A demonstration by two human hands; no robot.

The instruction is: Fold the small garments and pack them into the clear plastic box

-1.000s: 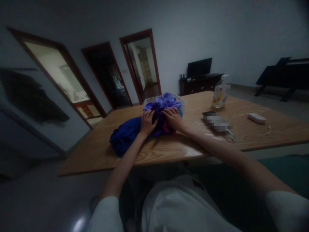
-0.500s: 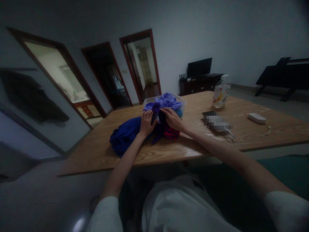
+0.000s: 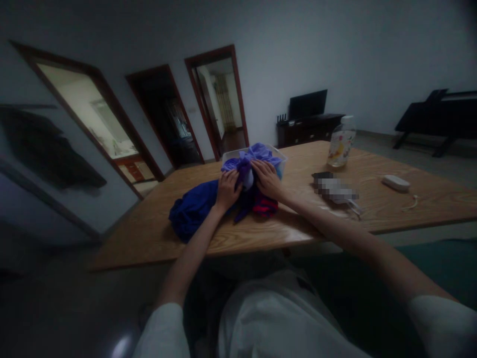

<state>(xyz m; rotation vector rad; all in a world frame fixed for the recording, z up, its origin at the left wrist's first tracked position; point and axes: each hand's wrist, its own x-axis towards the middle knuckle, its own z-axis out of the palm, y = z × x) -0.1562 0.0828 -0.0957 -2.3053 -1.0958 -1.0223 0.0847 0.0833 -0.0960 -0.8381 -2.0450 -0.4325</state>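
Wooden surface point(image 3: 305, 219) carries everything, seen dim and blurry from the head view. Biggest item on it is a dark blue cloth heap point(image 3: 192, 209), bunched up just left of and under the left hand point(image 3: 227, 189), lying loose rather than folded. Beyond both hands sits a clear plastic tub point(image 3: 280, 158) with lilac cloth point(image 3: 257, 153) piled in it and spilling over the near rim. Between the hands is a lighter purple piece point(image 3: 245, 175), which both hands are working on; left grip is curled onto the cloth at its left edge, right hand point(image 3: 265, 180) lies flatter over the right side with fingers bent into the fabric, so both are closed on cloth, though which layer each pinches is hard to tell in this light. A small red and dark garment point(image 3: 265, 206) lies just below the right hand, touching the blue heap. Well to the right of the right grip: a pump bottle point(image 3: 341, 141) upright at the far edge, a blurred-out flat object point(image 3: 335, 189), and a small white box point(image 3: 395, 182) with a cord. Progress judgement: sorting looks mid-way, some cloth already in the tub, the purple piece in hand at the tub's near side, the blue heap and red garment still out on the surface unhandled.
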